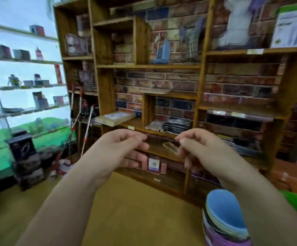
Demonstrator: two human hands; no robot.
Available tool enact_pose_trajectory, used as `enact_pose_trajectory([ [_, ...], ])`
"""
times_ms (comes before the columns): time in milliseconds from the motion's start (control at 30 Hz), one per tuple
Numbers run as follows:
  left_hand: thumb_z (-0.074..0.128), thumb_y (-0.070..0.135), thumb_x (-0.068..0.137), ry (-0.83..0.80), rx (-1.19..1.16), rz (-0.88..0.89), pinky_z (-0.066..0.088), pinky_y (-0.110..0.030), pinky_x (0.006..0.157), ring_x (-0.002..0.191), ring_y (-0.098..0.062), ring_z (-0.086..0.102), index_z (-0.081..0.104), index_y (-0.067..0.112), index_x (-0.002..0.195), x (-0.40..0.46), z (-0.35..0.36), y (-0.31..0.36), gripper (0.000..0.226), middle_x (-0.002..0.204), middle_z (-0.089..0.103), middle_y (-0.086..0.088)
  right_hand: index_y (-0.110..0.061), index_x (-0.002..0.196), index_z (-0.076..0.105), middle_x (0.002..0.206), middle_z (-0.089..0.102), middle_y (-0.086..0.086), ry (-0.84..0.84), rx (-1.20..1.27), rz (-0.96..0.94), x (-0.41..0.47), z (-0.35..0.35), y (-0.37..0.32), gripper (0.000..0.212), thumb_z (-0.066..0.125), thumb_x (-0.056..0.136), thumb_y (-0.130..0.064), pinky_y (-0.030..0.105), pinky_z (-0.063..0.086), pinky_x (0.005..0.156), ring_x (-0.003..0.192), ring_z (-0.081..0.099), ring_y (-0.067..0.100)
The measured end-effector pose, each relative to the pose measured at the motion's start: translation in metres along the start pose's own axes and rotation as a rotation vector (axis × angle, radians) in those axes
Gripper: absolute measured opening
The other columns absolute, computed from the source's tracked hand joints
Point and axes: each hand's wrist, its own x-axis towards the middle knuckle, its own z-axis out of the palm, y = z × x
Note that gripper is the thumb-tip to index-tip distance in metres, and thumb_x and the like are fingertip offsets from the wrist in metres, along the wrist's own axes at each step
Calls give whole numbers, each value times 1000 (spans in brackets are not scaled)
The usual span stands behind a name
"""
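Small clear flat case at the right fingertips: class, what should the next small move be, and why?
Probably bring the left hand across to pinch the free end of the small clear flat case. Only its other end meets the right hand, whose grip is unclear; the left hand's curled fingers hold nothing visible, close beside it before the wooden shelf.

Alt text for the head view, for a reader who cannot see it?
The left hand and right hand hover close together, fingertips pinched, before a wooden shelf unit with a brick-pattern back; whether they pinch anything is unclear. A small case lies beside the right hand's fingers.
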Motion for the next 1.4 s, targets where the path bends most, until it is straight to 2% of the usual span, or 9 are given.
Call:
enact_pose_trajectory([
  [167, 63, 29, 99, 196, 43, -47, 64, -34, 71, 83, -21, 79, 76, 22, 105, 94, -27, -22, 15, 95, 81, 1, -33, 106, 64, 78, 74, -10, -196, 32, -37, 148, 25, 23, 12, 53, 103, -31, 25, 53, 55, 59, 67, 10],
  [267, 65, 31, 98, 273, 74, -83, 64, -37, 76, 83, -22, 78, 76, 20, 104, 138, -59, -38, 16, 97, 81, -3, -34, 105, 65, 80, 75, -9, -310, 71, -46, 223, 62, 34, 12, 53, 102, -32, 33, 53, 62, 62, 67, 13],
  [400, 68, 32, 95, 423, 78, -89, 65, -38, 73, 83, -25, 79, 80, 25, 92, 212, -120, -72, 14, 96, 81, -5, -35, 106, 65, 81, 75, -10, -430, 94, -92, 332, 132, 50, 12, 53, 102, -33, 24, 51, 57, 62, 68, 8],
  [500, 68, 30, 95, 467, 96, -98, 65, -32, 66, 83, -23, 79, 81, 27, 90, 263, -166, -102, 13, 96, 82, -5, -35, 105, 65, 80, 75, -10, -467, 127, -90, 406, 186, 63, 13, 53, 102, -32, 22, 52, 56, 61, 67, 7],
  [600, 67, 28, 95, 501, 127, -137, 65, -39, 73, 83, -24, 79, 80, 22, 93, 324, -222, -125, 15, 96, 82, -6, -31, 104, 66, 78, 75, -5, -498, 182, -45, 488, 242, 70, 14, 53, 102, -28, 23, 52, 53, 58, 65, 8],
  [767, 68, 31, 88, 568, 141, -143, 66, -37, 73, 84, -26, 79, 77, 18, 103, 419, -305, -143, 22, 96, 82, -5, -31, 105, 68, 78, 76, -5, -465, 256, 14, 611, 304, 81, 14, 54, 102, -29, 25, 52, 54, 58, 66, 8],
  [933, 70, 41, 72, 595, 165, -156, 60, -41, 78, 86, -25, 79, 80, 23, 93, 516, -384, -175, 30, 99, 82, -5, -28, 107, 67, 79, 76, -2, -458, 310, 48, 743, 378, 95, 15, 53, 104, -27, 28, 53, 57, 60, 66, 10],
  [1233, 67, 32, 88, 694, 192, -224, 64, -34, 69, 84, -25, 79, 81, 29, 90, 712, -529, -268, 14, 98, 82, -5, -25, 108, 65, 83, 74, 3, -590, 341, 87, 990, 558, 127, 14, 52, 104, -25, 24, 51, 51, 60, 65, 12],
  [1400, 69, 39, 75, 708, 172, -260, 64, -34, 68, 81, -25, 79, 81, 25, 91, 779, -605, -293, 24, 96, 82, -5, -27, 107, 65, 71, 75, -2, -605, 341, 129, 1094, 649, 118, 13, 53, 103, -25, 24, 53, 49, 55, 66, 9],
])
